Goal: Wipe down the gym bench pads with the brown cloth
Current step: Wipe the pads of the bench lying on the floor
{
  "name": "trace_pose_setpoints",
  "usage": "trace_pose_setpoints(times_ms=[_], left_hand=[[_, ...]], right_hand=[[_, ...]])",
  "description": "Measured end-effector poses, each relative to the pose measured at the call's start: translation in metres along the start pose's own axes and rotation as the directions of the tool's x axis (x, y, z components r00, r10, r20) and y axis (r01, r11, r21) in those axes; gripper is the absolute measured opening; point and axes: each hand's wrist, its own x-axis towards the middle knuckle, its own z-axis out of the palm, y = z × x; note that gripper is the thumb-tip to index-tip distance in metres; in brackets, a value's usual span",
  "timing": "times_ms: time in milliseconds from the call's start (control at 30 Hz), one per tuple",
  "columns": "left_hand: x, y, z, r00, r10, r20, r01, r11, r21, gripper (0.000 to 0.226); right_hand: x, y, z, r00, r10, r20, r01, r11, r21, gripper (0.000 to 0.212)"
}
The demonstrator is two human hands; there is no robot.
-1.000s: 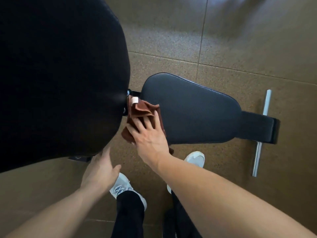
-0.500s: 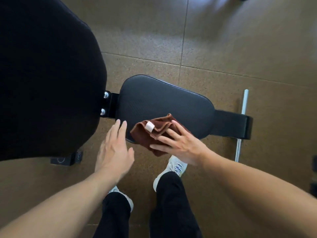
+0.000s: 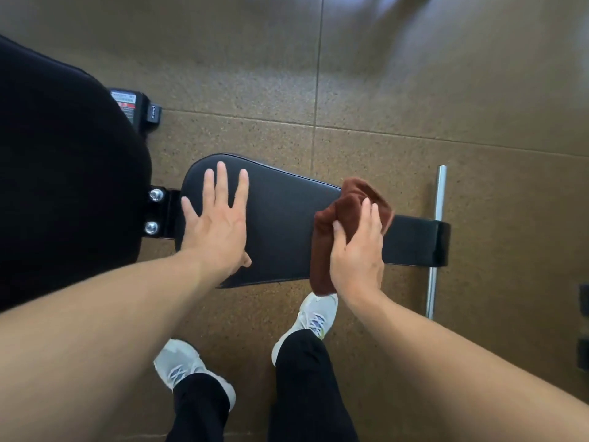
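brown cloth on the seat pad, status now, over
Left hand flat on black seat pad. Right hand pinches crumpled brown cloth at pad's narrow end. Nothing in the way.

Bare forearms [image 3: 111, 317], black trousers [image 3: 306, 387] and pale grey-white trainers [image 3: 315, 314] with laces.

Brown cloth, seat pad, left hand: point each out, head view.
brown cloth [image 3: 322, 250]: head view, on the fold hanging left of the right hand [image 3: 357, 260].
seat pad [image 3: 283, 224]: head view, bare black middle between the hands.
left hand [image 3: 220, 228]: head view, back of the hand, flat on the pad.
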Motion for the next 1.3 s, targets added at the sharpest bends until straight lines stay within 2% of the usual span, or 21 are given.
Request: trace_pose_setpoints(times_ms=[67, 133, 233, 333, 467, 633, 733, 800, 833, 900, 933, 967, 1067, 1133, 1200, 1267, 1300], left_hand=[[0.011, -0.010, 0.000, 0.996, -0.058, 0.066, 0.055, 0.997, 0.047, 0.162], [0.013, -0.019, 0.007, 0.991, -0.063, 0.118, 0.059, 0.998, 0.037, 0.165], [0.016, -0.024, 0.016, 0.997, -0.037, 0.073, 0.035, 0.999, 0.025, 0.167], [0.016, -0.027, 0.017, 0.998, -0.025, 0.063, 0.025, 1.000, 0.001, 0.167], [0.016, -0.033, 0.021, 0.999, -0.005, 0.052, 0.006, 0.999, -0.035, 0.166], [0.016, -0.043, 0.032, 1.000, 0.020, -0.010, -0.020, 0.997, -0.080, 0.162], [0.004, -0.054, 0.052, 0.991, -0.013, -0.134, -0.010, 0.986, -0.166, 0.150], [-0.015, -0.056, 0.077, 0.966, -0.160, -0.205, 0.072, 0.922, -0.381, 0.134], [-0.026, -0.051, 0.090, 0.941, -0.270, -0.203, 0.125, 0.836, -0.534, 0.127], [-0.049, -0.029, 0.109, 0.885, -0.457, -0.089, 0.213, 0.566, -0.796, 0.112], [-0.061, -0.016, 0.117, 0.863, -0.504, -0.034, 0.233, 0.458, -0.858, 0.105], [-0.072, -0.003, 0.125, 0.855, -0.518, 0.001, 0.252, 0.414, -0.875, 0.100], [-0.110, 0.020, 0.149, 0.906, -0.398, 0.147, 0.340, 0.473, -0.813, 0.098], [-0.133, 0.016, 0.161, 0.936, -0.266, 0.232, 0.346, 0.561, -0.752, 0.095], [-0.151, 0.000, 0.167, 0.955, -0.192, 0.224, 0.295, 0.639, -0.711, 0.088], [-0.161, -0.018, 0.164, 0.970, -0.186, 0.154, 0.241, 0.715, -0.656, 0.079], [-0.162, -0.025, 0.161, 0.973, -0.188, 0.132, 0.229, 0.754, -0.616, 0.076]], right_hand=[[0.011, -0.007, -0.001, 1.000, -0.021, -0.021, 0.019, 0.997, -0.081, 0.064], [0.020, -0.009, -0.005, 1.000, -0.026, -0.012, 0.025, 0.998, -0.058, 0.059], [0.046, -0.022, -0.011, 0.997, -0.071, 0.024, 0.072, 0.996, -0.056, 0.050], [0.069, -0.046, -0.014, 0.983, -0.145, 0.110, 0.164, 0.965, -0.203, 0.043], [0.090, -0.082, -0.008, 0.943, -0.202, 0.264, 0.286, 0.897, -0.337, 0.044], [0.085, -0.139, 0.048, 0.883, -0.326, 0.338, 0.410, 0.885, -0.220, 0.044], [0.077, -0.169, 0.083, 0.839, -0.424, 0.340, 0.499, 0.849, -0.174, 0.045], [0.076, -0.185, 0.097, 0.781, -0.488, 0.391, 0.583, 0.794, -0.173, 0.043], [0.076, -0.193, 0.104, 0.746, -0.501, 0.438, 0.621, 0.762, -0.186, 0.041], [0.074, -0.212, 0.114, 0.687, -0.478, 0.547, 0.676, 0.697, -0.239, 0.040], [0.069, -0.219, 0.119, 0.662, -0.458, 0.594, 0.703, 0.654, -0.279, 0.041], [0.060, -0.223, 0.125, 0.630, -0.451, 0.633, 0.743, 0.588, -0.320, 0.043], [0.021, -0.214, 0.138, 0.494, -0.519, 0.698, 0.868, 0.341, -0.361, 0.047], [-0.006, -0.197, 0.138, 0.420, -0.590, 0.690, 0.908, 0.281, -0.312, 0.048], [-0.029, -0.175, 0.135, 0.315, -0.651, 0.690, 0.949, 0.234, -0.213, 0.046], [-0.052, -0.147, 0.129, 0.173, -0.653, 0.737, 0.984, 0.090, -0.151, 0.041], [-0.062, -0.132, 0.126, 0.106, -0.606, 0.789, 0.990, -0.009, -0.140, 0.039]])
